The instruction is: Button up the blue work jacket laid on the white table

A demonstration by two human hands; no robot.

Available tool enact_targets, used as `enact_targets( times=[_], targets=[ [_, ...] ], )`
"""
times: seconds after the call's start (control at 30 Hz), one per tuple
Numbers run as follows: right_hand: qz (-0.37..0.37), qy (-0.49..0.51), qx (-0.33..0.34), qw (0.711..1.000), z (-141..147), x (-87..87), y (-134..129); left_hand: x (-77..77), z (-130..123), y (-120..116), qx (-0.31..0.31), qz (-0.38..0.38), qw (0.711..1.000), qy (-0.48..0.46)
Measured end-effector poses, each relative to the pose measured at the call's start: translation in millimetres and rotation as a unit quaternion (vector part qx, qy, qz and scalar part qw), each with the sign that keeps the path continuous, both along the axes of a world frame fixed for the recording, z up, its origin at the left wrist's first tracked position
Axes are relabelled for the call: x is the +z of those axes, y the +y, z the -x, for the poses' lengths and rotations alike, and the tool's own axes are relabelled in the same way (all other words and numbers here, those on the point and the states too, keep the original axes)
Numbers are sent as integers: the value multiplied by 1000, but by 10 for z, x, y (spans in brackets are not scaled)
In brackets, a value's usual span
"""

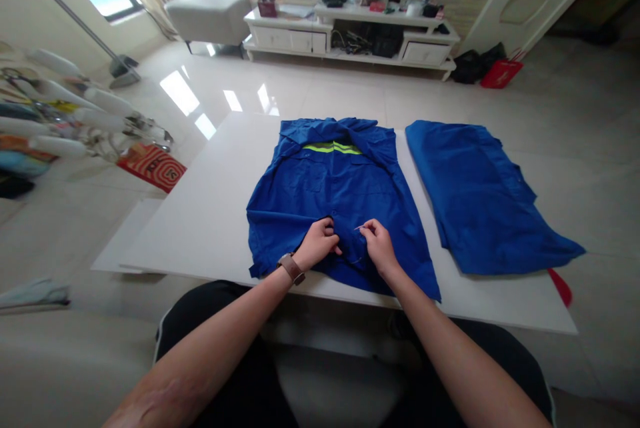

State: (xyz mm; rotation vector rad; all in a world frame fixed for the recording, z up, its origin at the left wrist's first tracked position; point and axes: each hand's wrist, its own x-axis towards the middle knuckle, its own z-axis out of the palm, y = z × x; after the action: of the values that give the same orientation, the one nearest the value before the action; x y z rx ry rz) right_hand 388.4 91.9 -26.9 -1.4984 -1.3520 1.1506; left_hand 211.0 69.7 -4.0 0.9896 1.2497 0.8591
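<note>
- Garment [350, 181] in deep blue lies spread across a white surface [210, 201] in front of a seated person, its near edge reaching the surface's near side and its far end bunched in folds.
- A yellow-green strip [320, 147] shows among those folds, with pocket shapes below it and a line running down the middle of the cloth.
- The left hand [323, 241], its fingers curled and drawn together, holds the cloth near its lower edge; whatever its fingertips grip is too small to make out.
- The right hand [376, 241], just beside it, pinches a thin, pale item [359, 228] between thumb and forefinger over the blue fabric.
- A brown-strapped watch [291, 269] circles the left wrist; both forearms are bare, and dark clothing covers the legs below.
- A second blue cloth [485, 201] lies to the right on the same surface, apart from the first, one corner stretching out toward the right; something red [560, 287] peeks from beneath the surface's edge.
- Across the glossy tiled floor [300, 91] stand a low white cabinet [290, 39] topped with small household items and, beside it, a pale padded bench [210, 15].
- A red bag [501, 73] sits by the cabinet's right end, and a red patterned bag [153, 167] is seen at left.
</note>
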Motion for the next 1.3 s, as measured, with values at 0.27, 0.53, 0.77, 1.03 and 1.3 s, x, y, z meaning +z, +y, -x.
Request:
enact_targets(
  times=[0.27,0.53,0.77,1.03,1.3],
  targets=[
    [-10,-76,321,944,113,206,-280,451,570,-92,-489,188,847,-88],
    [124,-42,503,855,78,241,-352,108,815,34,-68,-83,911,398],
    [-62,-256,330,906,31,23,-226,223,1244,-127,-47,-11,790,612],
    [-66,-294,347,888,49,-1,-247,21,1372,-457,-288,-92,801,517],
    [-72,-283,336,895,27,-74,-218,242,1960,-509,-294,242,758,529]
  ],
)
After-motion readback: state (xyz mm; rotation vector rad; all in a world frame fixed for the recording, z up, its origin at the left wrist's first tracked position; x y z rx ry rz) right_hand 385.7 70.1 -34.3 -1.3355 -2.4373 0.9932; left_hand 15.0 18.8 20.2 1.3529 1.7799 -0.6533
